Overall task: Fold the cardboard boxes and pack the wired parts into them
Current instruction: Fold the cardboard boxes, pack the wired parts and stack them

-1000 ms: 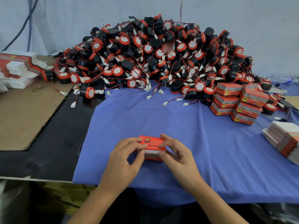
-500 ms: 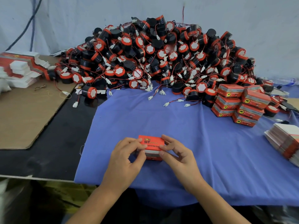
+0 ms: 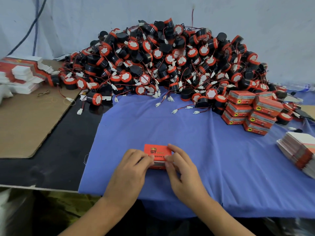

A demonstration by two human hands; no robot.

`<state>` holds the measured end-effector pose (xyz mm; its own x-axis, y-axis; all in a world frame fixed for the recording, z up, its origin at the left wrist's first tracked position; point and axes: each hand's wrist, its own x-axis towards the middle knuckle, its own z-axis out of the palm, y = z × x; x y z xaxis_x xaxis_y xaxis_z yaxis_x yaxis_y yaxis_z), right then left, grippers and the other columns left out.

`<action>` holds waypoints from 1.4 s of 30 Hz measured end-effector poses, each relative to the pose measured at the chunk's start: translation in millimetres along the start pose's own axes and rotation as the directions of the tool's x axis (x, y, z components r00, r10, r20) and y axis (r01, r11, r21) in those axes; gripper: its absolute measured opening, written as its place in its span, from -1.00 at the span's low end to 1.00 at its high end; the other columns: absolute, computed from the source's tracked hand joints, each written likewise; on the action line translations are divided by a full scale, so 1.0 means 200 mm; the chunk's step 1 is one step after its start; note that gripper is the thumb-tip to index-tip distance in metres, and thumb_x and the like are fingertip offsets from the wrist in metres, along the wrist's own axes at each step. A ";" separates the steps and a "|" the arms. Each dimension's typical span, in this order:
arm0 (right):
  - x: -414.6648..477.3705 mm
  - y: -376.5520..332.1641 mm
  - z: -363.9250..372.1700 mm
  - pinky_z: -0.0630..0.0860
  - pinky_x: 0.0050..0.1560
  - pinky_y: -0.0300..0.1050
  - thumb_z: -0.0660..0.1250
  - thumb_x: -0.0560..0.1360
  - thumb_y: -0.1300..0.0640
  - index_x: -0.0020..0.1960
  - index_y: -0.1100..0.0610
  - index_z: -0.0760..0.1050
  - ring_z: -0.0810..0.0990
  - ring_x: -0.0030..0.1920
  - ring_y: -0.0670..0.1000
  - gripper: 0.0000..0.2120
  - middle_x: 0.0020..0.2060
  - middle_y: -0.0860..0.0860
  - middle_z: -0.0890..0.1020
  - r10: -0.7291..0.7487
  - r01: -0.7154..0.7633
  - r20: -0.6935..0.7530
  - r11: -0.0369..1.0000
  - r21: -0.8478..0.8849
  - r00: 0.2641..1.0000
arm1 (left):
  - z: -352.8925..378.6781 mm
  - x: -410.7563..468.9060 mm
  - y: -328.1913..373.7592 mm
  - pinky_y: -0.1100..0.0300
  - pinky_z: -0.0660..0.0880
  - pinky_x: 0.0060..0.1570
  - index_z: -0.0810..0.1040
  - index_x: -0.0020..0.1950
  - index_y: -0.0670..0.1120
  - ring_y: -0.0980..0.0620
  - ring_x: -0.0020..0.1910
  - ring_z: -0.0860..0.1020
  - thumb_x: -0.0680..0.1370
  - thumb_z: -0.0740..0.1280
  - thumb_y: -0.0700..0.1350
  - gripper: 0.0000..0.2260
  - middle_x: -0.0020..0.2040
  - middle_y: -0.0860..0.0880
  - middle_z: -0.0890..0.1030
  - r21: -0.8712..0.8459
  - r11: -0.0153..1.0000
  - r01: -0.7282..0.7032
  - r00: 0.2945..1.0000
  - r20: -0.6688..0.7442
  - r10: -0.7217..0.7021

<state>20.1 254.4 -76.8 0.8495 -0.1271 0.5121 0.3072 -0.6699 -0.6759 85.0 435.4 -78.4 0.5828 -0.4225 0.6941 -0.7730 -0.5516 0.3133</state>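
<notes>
Curled fingers of the left hand [image 3: 129, 169] and right hand [image 3: 184, 172] pinch the two ends of a small red printed cardboard box [image 3: 157, 150], which rests on the near middle of the blue cloth [image 3: 187, 130]. Along the cloth's far edge rises a heap of round black-and-red wired parts [image 3: 162, 62]. Stacked closed red boxes [image 3: 250, 111] stand at its far right, and flat box blanks [image 3: 300, 150] lie at its right edge.
</notes>
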 end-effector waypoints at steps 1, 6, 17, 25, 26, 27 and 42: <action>0.00 -0.01 0.00 0.45 0.14 -0.32 0.31 0.63 0.23 0.05 0.00 0.49 0.58 0.19 -0.12 -0.87 0.35 -0.08 0.49 -0.016 0.015 -0.009 1.000 -0.026 1.000 | -0.02 0.01 0.00 0.11 0.50 -0.15 0.65 -0.02 -0.07 0.01 -0.07 0.49 0.59 0.29 -0.08 -0.85 -0.08 0.07 0.54 0.057 0.998 -0.039 0.999 0.031 0.038; -0.02 -0.04 0.03 0.46 0.24 -0.28 0.31 0.58 0.37 -0.06 0.25 0.50 0.60 0.22 0.12 -0.93 0.33 0.18 0.53 -0.095 0.087 -0.015 0.952 -0.293 0.995 | -0.06 0.04 0.03 0.03 0.48 -0.30 0.61 -0.06 -0.06 -0.05 -0.19 0.45 0.52 0.23 -0.15 -0.84 -0.16 0.00 0.50 0.188 0.973 -0.133 0.985 0.135 0.108; -0.04 -0.07 0.05 0.57 0.02 -0.10 0.32 0.58 0.25 0.08 0.05 0.47 0.54 0.20 -0.24 -0.85 0.39 -0.02 0.42 0.051 -0.067 -0.079 0.973 -0.221 0.996 | -0.01 0.01 0.05 0.12 0.56 -0.13 0.62 0.01 -0.01 0.13 0.01 0.47 0.53 0.51 -0.19 -0.87 0.08 0.13 0.47 -0.056 0.982 0.179 0.978 0.123 -0.171; 0.02 -0.05 -0.01 0.61 0.15 -0.17 0.43 0.50 0.34 0.16 -0.08 0.57 0.68 0.07 -0.19 -0.62 0.05 -0.14 0.70 0.438 -0.400 -0.172 0.890 0.218 0.882 | 0.08 0.11 0.13 0.29 0.55 0.04 0.61 0.05 0.04 0.18 0.00 0.69 0.48 0.56 -0.22 -0.75 -0.04 0.13 0.73 -0.591 0.448 0.671 0.689 0.272 -0.672; 0.02 -0.05 -0.02 0.59 0.18 -0.19 0.40 0.50 0.39 0.18 -0.09 0.58 0.66 0.11 -0.19 -0.56 0.09 -0.13 0.67 0.464 -0.408 -0.198 0.874 0.265 0.864 | 0.10 0.14 0.16 0.26 0.57 0.07 0.64 0.05 0.02 0.17 0.02 0.69 0.51 0.53 -0.24 -0.79 -0.04 0.16 0.73 -0.609 0.438 0.661 0.695 0.278 -0.663; 0.03 -0.05 -0.04 0.57 0.20 -0.24 0.37 0.49 0.43 0.21 -0.11 0.57 0.64 0.14 -0.21 -0.50 0.14 -0.10 0.62 0.492 -0.417 -0.226 0.855 0.308 0.841 | 0.11 0.16 0.20 0.27 0.58 0.09 0.65 0.06 0.01 0.19 0.03 0.68 0.53 0.50 -0.26 -0.80 -0.03 0.18 0.73 -0.631 0.435 0.642 0.710 0.275 -0.648; 0.31 0.41 -0.70 0.54 0.31 0.06 0.22 0.49 0.40 0.34 0.07 0.54 0.59 0.26 -0.06 -0.51 0.23 0.02 0.63 0.663 -0.502 -0.497 0.749 0.433 0.560 | 0.75 0.79 0.76 0.53 0.44 0.01 0.45 0.51 0.08 0.55 -0.03 0.52 0.61 0.26 -0.35 -0.47 0.23 0.32 0.54 -0.639 0.416 0.646 0.755 0.616 -0.226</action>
<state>37.4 88.2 -26.6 0.4660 -0.8789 0.1022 -0.0104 -0.1209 -0.9926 96.8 176.7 -16.8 0.7690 -0.6370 0.0540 -0.1052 -0.0428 0.9935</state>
